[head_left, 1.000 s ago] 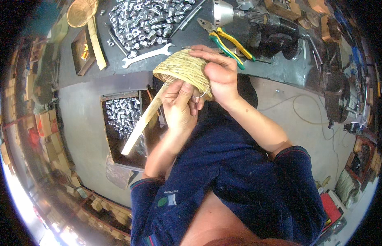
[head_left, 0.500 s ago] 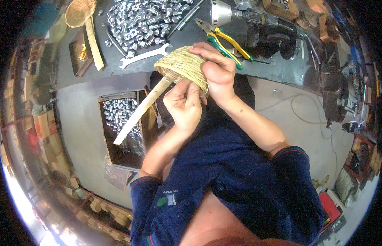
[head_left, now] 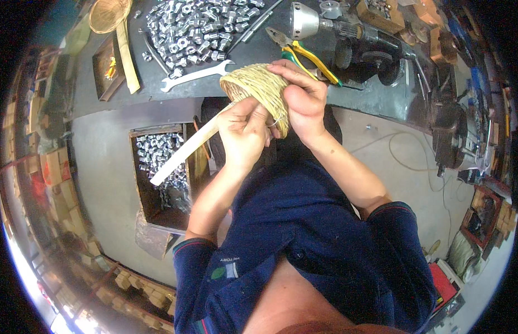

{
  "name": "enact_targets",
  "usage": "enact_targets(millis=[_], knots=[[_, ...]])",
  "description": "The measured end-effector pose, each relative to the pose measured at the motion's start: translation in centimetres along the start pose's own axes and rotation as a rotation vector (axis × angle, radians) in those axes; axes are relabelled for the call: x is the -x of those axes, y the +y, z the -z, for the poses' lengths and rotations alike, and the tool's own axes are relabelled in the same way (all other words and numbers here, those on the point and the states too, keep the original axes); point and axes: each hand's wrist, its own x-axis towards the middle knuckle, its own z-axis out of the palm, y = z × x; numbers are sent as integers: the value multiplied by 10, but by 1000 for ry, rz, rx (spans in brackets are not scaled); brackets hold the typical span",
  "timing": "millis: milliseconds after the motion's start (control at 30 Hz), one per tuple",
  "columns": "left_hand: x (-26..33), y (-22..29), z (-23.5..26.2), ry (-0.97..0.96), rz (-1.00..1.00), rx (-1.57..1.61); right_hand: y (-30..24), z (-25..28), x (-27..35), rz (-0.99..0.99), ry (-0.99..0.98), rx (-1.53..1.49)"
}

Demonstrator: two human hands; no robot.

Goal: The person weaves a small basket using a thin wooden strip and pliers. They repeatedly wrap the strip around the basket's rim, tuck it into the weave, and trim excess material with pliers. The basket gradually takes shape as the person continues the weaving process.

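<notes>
Between my hands is a woven bamboo strainer with a deep basket and a long pale handle that slants toward the lower left. My left hand pinches the basket's near rim beside the base of the handle; a thin loose strand or wire shows by its fingertips. My right hand grips the basket's right side, fingers over its top. Just beyond the right hand lie combination pliers with yellow and green grips. An open-end wrench rests on the bench left of the basket.
A heap of metal nuts covers part of the dark workbench. Another woven strainer lies at the far left beside a small tray. A chuck machine stands at the right. Below the bench is a wooden box of nuts.
The strainer has shifted slightly right and turned, its opening showing more to the left. My left hand has moved up over the handle's base; my right hand has moved a little right with the basket.
</notes>
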Motion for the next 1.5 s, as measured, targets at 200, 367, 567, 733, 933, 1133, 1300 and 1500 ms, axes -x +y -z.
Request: enact_targets(millis=[200,367,567,733,933,1133,1300,1500], knots=[[-9,3,5,-126,107,138,4,15,1,-93,-73,-57],[-16,-13,15,-218,136,392,13,21,-2,-53,-48,3],[-12,-14,16,-156,211,491,14,21,-4,-19,-49,111],[-1,-13,19,-147,159,286,15,13,1,-73,-18,16],[-4,-5,21,-48,132,148,11,13,-6,-72,-103,71],[-8,-1,19,-12,125,117,1,11,-6,20,-267,-19],[-11,4,21,7,56,75,3,15,-2,32,-247,82],[-15,2,14,24,74,85,11,18,8,-2,-172,120]])
